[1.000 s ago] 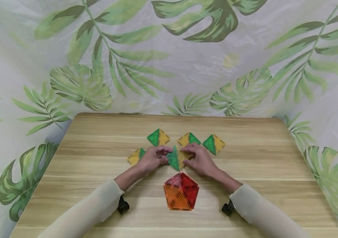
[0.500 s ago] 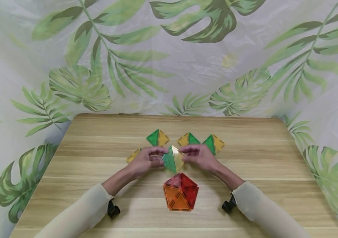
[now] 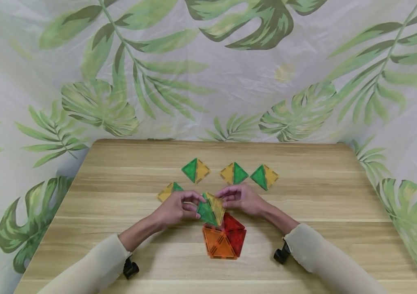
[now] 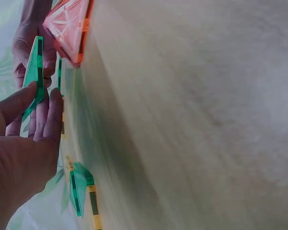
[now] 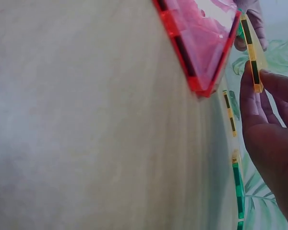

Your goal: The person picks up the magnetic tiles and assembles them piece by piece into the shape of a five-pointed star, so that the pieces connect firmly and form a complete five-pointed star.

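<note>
Between both hands is a joined pair of translucent triangular magnetic tiles, one green (image 3: 206, 211) and one yellow (image 3: 216, 207), raised and tilted. My left hand (image 3: 175, 209) pinches the green tile (image 4: 34, 72) between thumb and fingers. On the other side, my right hand (image 3: 246, 199) pinches the yellow tile (image 5: 253, 57). Just below the pair stands a domed five-sided shape of red and orange triangular tiles (image 3: 224, 241), its far part hidden behind the held pair. Whether the pair touches this shape, I cannot tell.
On the wooden table (image 3: 304, 253), several flat green-and-yellow tile pairs lie beyond the hands: one pair at the far left (image 3: 196, 170), others at the right (image 3: 264, 177), and one pair (image 3: 168, 191) partly behind the left hand. A leaf-patterned cloth (image 3: 179, 81) hangs behind.
The held green-and-yellow pair has come up off the table and moved toward me, over the far edge of the red-orange shape. Both hands moved with it.
</note>
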Motion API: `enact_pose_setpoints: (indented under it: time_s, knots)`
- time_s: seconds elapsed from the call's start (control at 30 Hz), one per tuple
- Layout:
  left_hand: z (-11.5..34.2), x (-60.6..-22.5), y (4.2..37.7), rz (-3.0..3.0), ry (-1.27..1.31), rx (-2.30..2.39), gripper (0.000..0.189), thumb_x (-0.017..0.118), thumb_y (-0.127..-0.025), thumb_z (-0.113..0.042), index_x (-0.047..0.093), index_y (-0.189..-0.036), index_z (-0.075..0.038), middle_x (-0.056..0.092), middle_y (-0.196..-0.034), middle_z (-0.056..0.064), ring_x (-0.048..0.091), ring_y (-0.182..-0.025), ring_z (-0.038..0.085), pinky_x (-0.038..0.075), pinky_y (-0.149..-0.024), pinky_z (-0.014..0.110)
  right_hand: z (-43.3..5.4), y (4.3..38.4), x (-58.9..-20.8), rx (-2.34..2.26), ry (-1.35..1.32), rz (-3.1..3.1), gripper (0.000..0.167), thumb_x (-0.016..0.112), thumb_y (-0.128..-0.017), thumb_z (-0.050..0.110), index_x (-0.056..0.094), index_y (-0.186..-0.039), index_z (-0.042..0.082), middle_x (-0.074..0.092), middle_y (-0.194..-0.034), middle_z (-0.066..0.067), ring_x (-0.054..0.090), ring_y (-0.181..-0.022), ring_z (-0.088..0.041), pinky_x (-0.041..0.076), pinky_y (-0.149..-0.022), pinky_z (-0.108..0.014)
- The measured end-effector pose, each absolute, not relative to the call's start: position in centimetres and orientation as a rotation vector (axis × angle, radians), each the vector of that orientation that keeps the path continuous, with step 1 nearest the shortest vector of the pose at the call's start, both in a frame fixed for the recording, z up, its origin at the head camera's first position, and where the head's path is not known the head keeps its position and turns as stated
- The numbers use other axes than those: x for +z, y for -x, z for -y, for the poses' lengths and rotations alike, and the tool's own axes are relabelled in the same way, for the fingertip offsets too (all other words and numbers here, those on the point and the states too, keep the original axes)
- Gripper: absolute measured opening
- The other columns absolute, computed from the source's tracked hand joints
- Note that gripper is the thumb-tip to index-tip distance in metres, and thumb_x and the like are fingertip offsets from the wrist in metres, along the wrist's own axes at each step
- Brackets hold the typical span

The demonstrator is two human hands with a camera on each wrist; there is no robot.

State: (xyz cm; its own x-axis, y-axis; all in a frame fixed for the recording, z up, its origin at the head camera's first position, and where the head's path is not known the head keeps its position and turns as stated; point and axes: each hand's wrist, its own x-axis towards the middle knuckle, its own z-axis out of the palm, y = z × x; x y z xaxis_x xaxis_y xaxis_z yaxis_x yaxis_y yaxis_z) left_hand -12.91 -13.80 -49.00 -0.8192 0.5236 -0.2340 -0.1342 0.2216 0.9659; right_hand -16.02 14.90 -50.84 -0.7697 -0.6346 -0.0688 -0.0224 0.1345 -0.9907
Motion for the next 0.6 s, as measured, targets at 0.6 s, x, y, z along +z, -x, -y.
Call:
enact_pose_setpoints:
  time_s: [0.6]
  knots:
    - [13.2,-50.3,12.5,-2.053,-0.506,1.607,0.033,0.081,-0.084,0.014,0.068,-0.112,0.004,0.070,-0.106,0.018,0.072,-0.095,0.023,0.063,-0.083,0.027,-14.4,15.7,-51.9,-1.608,0.767,-1.988,0.034,0.070,-0.095,-0.009,0.069,-0.129,-0.005,0.072,-0.126,-0.020,0.071,-0.115,-0.027,0.060,-0.096,-0.032]
